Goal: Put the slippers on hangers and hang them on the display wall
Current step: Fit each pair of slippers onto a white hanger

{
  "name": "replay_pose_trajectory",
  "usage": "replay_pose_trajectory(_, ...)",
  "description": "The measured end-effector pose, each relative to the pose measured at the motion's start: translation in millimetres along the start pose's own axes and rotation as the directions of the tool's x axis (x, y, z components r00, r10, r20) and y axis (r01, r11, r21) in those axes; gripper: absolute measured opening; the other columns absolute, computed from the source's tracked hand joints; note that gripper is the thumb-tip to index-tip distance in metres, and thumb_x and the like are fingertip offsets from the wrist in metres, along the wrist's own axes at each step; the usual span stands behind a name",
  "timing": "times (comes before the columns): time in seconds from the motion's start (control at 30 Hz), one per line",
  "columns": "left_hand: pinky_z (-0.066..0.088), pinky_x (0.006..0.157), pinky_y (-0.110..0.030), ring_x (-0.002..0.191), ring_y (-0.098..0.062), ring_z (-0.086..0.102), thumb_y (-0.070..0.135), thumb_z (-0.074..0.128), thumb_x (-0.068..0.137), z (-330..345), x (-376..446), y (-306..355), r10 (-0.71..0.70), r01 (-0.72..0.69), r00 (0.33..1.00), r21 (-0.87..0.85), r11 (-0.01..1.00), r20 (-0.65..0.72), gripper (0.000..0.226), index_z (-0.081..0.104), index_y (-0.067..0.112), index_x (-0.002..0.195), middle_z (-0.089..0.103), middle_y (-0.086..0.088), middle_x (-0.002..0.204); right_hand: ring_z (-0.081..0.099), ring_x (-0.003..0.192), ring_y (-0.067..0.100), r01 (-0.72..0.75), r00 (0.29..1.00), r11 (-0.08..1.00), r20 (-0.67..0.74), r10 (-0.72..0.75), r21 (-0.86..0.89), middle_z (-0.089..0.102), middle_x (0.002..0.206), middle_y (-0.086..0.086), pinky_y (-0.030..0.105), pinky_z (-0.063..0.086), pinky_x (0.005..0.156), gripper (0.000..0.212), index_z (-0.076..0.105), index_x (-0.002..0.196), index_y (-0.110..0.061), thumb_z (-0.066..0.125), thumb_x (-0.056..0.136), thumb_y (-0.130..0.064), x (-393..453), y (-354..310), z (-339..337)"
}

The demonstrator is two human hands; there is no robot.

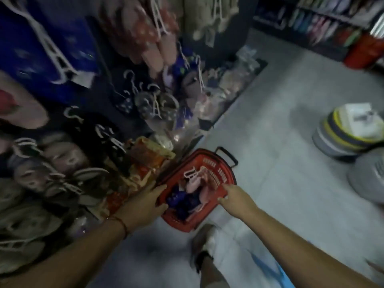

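Open grey tiled floor [270,125] right of red plastic shopping basket [223,171]; crowded left by hanging slipper display wall [62,121]; stacked grey round tubs [349,138] far right.

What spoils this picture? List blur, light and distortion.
Head view: dim overall; motion blur smears the hanging slippers on the display wall; the red basket and both hands, left hand and right hand, stay softer but readable; wide-angle bending tilts the far shelves.

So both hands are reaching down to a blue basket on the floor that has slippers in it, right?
Not quite: the basket is red, not blue, as the head view shows. The rest holds: the left hand and right hand reach down to it on the floor, and slippers lie inside.
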State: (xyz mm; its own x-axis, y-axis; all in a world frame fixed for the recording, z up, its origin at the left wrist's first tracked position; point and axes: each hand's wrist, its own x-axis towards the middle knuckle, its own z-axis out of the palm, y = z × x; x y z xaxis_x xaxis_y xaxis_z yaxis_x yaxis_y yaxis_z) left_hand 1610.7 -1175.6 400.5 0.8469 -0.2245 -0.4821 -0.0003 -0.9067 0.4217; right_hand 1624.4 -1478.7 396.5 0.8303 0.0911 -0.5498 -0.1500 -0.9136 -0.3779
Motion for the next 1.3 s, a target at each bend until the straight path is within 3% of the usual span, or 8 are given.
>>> replay_pose_trajectory(0.2, 0.045, 0.108, -0.042, 0.133, -0.029, 0.049, 0.053, 0.054, 0.086, 62.5, 118.5, 25.5, -0.111, 0.091, 0.969, 0.097, 0.991, 0.22, 0.07, 0.04, 0.029, 0.15, 0.04, -0.004, 0.151, 0.035, 0.143, 0.03, -0.201, 0.955, 0.975, 0.202, 0.217, -0.097, 0.032, 0.159, 0.014, 0.038, 0.032, 0.116, 0.07, 0.021, 0.159, -0.015, 0.047, 0.101, -0.046, 70.2, 97.9, 25.8)
replay_pose_trajectory(0.6, 0.043, 0.11, -0.046, 0.141, -0.032, 0.042, 0.034, 0.062, 0.096, 221.2, 352.9, -31.8, -0.078, 0.065, 0.954, 0.055, 0.996, 0.29, 0.069, 0.032, 0.022, 0.157, 0.029, -0.006, 0.162, 0.067, 0.103, 0.024, -0.294, 0.939, 0.929, 0.249, 0.237, 0.224, 0.068, 0.112, 0.0, 0.04, 0.057, 0.087, 0.034, 0.061, 0.118, -0.022, 0.054, 0.087, -0.036, 258.4, 156.8, 136.6)
replay_pose_trajectory(0.77, 0.038, 0.114, -0.051, 0.146, -0.037, 0.033, 0.034, 0.064, 0.094, 297.6, 442.4, -76.6, -0.087, 0.05, 0.972, 0.168, 0.985, 0.217, 0.079, 0.021, 0.026, 0.16, 0.026, -0.012, 0.163, 0.066, 0.096, 0.018, -0.336, 0.927, 0.873, 0.289, 0.239, 0.354, 0.064, 0.114, 0.001, 0.025, 0.053, 0.077, 0.04, 0.054, 0.134, -0.016, 0.061, 0.096, -0.026, 351.0, 175.0, 213.0)
replay_pose_trajectory(0.9, 0.029, 0.117, -0.057, 0.147, -0.04, 0.027, 0.054, 0.058, 0.085, 340.5, 498.9, -105.0, -0.098, 0.075, 0.983, 0.151, 0.986, 0.154, 0.087, 0.016, 0.033, 0.159, 0.029, -0.017, 0.16, 0.065, 0.097, 0.02, -0.418, 0.908, 0.646, 0.314, 0.277, 0.639, 0.063, 0.113, 0.001, 0.034, 0.056, 0.075, 0.046, 0.052, 0.135, -0.021, 0.062, 0.09, -0.026, 429.9, 184.1, 268.0)
replay_pose_trajectory(1.03, 0.026, 0.12, -0.053, 0.148, -0.03, 0.032, 0.076, 0.052, 0.076, 369.9, 522.5, -119.5, 0.001, -0.003, 1.0, -0.097, 0.995, -0.021, 0.096, 0.034, 0.024, 0.155, 0.039, -0.008, 0.157, 0.069, 0.104, 0.017, -0.34, 0.887, 0.22, 0.234, 0.399, 0.914, 0.071, 0.111, -0.003, 0.042, 0.057, 0.091, 0.033, 0.063, 0.119, -0.031, 0.056, 0.087, -0.036, 481.3, 193.9, 310.5)
replay_pose_trajectory(1.17, 0.04, 0.113, -0.038, 0.132, -0.022, 0.049, 0.037, 0.075, 0.082, 370.9, 505.8, -108.5, -0.065, 0.026, 0.985, -0.234, 0.972, -0.159, 0.057, 0.059, 0.017, 0.133, 0.057, -0.004, 0.139, 0.069, 0.094, 0.021, -0.358, 0.801, -0.154, 0.387, 0.457, 0.921, 0.07, 0.103, 0.006, 0.037, 0.059, 0.077, 0.026, 0.065, 0.115, -0.017, 0.052, 0.1, -0.034, 490.7, 197.3, 312.1)
replay_pose_trajectory(1.23, 0.028, 0.107, -0.008, 0.124, -0.015, 0.052, 0.029, 0.075, 0.085, 369.0, 493.2, -103.8, -0.09, 0.034, 0.978, -0.279, 0.96, -0.191, 0.046, 0.062, 0.016, 0.128, 0.06, 0.0, 0.133, 0.068, 0.089, 0.021, -0.337, 0.796, -0.242, 0.412, 0.444, 0.91, 0.068, 0.104, 0.008, 0.032, 0.058, 0.062, 0.027, 0.062, 0.121, -0.014, 0.049, 0.104, -0.029, 486.2, 196.0, 305.6)
replay_pose_trajectory(1.3, 0.03, 0.103, -0.01, 0.122, -0.016, 0.053, 0.037, 0.074, 0.088, 366.9, 478.4, -100.8, -0.158, 0.092, 0.971, -0.332, 0.939, -0.177, 0.046, 0.061, 0.02, 0.128, 0.059, -0.001, 0.133, 0.067, 0.086, 0.019, -0.359, 0.779, -0.279, 0.451, 0.436, 0.891, 0.068, 0.099, 0.006, 0.028, 0.053, 0.056, 0.023, 0.061, 0.118, -0.013, 0.052, 0.103, -0.028, 473.8, 186.6, 287.4)
